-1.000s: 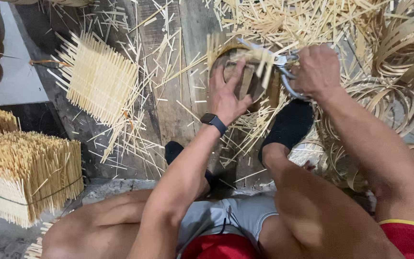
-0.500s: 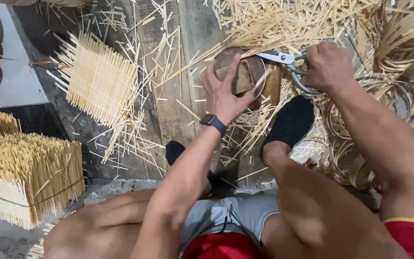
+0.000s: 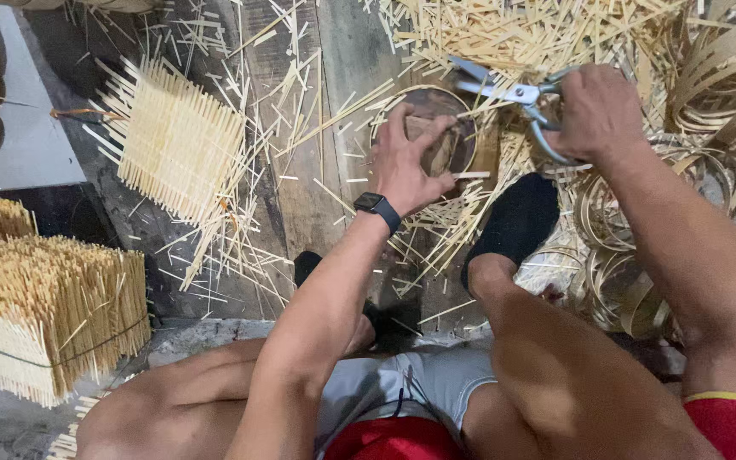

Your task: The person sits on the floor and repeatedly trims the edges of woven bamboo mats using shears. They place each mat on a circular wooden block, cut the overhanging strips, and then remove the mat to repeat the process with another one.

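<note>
My left hand, with a dark watch on its wrist, presses down on a round woven bamboo piece ringed by a thin bamboo hoop, lying on a wooden board. My right hand grips the handles of grey metal scissors. Their open blades point left over the far edge of the round piece. A short bamboo strip lies by my left fingertips. My foot in a black sock rests just below the piece.
Loose bamboo slivers litter the board and floor. A flat woven bamboo mat lies to the left. A tied bundle of bamboo sticks stands at the lower left. Coiled bamboo hoops pile up at the right.
The trimmed bamboo ends that stuck up around the round piece are gone. The scissors have swung from the right side to its far edge, and my left hand has flattened onto the piece.
</note>
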